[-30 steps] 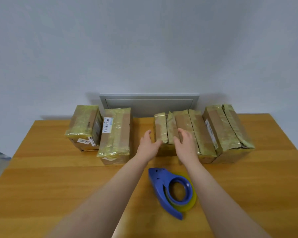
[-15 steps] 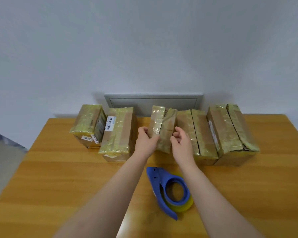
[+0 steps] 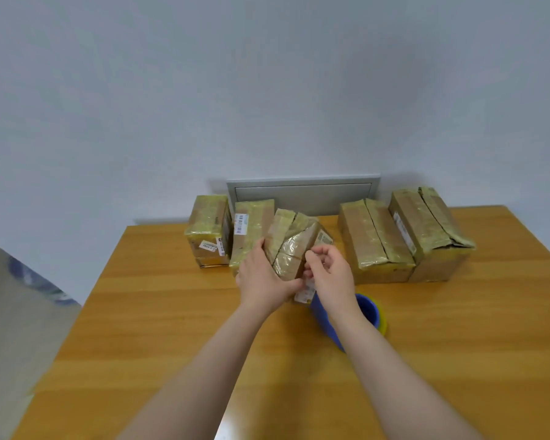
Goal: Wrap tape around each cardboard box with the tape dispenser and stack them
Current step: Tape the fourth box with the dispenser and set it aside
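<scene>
Tape dispenser (image 3: 367,309): blue, flat on the desk (image 3: 172,344) near its middle, partly hidden under the right forearm, untouched.
Left hand (image 3: 264,277): wrapped round the near left side of the small box (image 3: 291,249), thumb along its near edge.
Right hand (image 3: 331,274): fingers curled at the box's near right corner; pinching or merely touching, cannot tell.
Small box: tilted, held up just before the far edge. Probably light; stiff cardboard, slick under glossy tape; best gripped across opposite faces, not by the label.
Left pair of boxes (image 3: 251,233) and right pair of boxes (image 3: 372,239): along the far edge.
</scene>
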